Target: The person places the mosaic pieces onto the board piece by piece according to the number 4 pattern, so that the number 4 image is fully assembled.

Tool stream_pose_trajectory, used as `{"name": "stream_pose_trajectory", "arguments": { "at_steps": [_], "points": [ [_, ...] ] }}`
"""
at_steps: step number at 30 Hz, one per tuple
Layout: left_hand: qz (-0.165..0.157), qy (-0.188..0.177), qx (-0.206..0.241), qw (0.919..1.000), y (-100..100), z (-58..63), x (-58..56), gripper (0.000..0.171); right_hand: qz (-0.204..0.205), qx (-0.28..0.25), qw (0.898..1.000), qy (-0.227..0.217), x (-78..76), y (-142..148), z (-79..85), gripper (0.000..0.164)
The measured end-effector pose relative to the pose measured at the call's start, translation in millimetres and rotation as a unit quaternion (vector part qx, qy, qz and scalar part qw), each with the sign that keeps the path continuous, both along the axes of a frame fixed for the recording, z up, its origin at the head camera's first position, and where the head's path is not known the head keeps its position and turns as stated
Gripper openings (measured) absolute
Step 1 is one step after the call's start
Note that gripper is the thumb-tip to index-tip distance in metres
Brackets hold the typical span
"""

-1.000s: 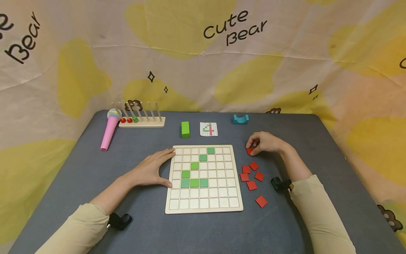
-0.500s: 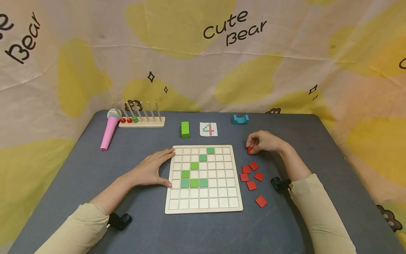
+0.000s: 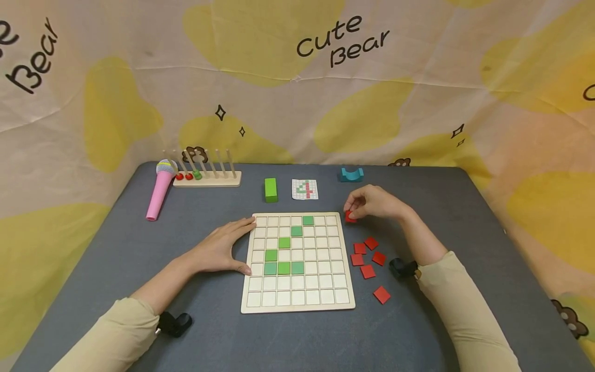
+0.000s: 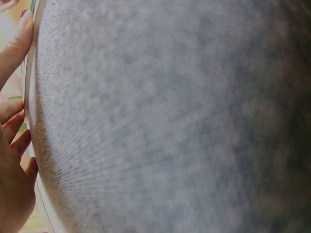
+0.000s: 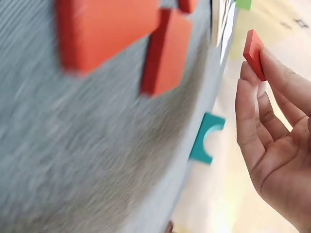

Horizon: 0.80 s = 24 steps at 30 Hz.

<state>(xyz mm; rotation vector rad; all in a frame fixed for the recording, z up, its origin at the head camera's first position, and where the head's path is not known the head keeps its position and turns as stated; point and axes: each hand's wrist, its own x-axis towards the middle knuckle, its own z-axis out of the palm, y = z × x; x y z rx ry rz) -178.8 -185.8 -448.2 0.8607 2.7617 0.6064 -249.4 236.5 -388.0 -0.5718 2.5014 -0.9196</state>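
Observation:
My right hand pinches a red square tile between thumb and fingers, close by the upper right corner of a wooden grid board. The right wrist view shows the same red tile at the fingertips. My left hand rests along the board's left edge, fingers spread and thumb near the lower rows. Several green tiles sit in the board's cells, in a diagonal from the top and a short row below. Right of the board, several loose red tiles lie scattered on the table.
Behind the board are a green block, a small card with a coloured grid pattern and a blue curved block. At the back left lie a pink toy microphone and a wooden peg stand with beads.
My right hand has moved left with the red tile, from beyond the loose tiles to beside the board's corner. The left hand has stayed at the board's edge.

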Motion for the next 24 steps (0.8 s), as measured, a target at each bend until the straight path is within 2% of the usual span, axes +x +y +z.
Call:
{"name": "stream_pose_trajectory", "arguments": {
  "at_steps": [14, 24],
  "points": [
    [0.001, -0.005, 0.000, 1.0000, 1, 2.2, 1.1, 0.116, 0.069, -0.018, 0.997, 0.032, 7.8, -55, 0.8, 0.012],
    [-0.001, 0.007, 0.005, 1.0000, 0, 1.7, 1.1, 0.115, 0.076, -0.016, 0.996, 0.044, 3.7, -77, 3.4, 0.010]
  ]
}}
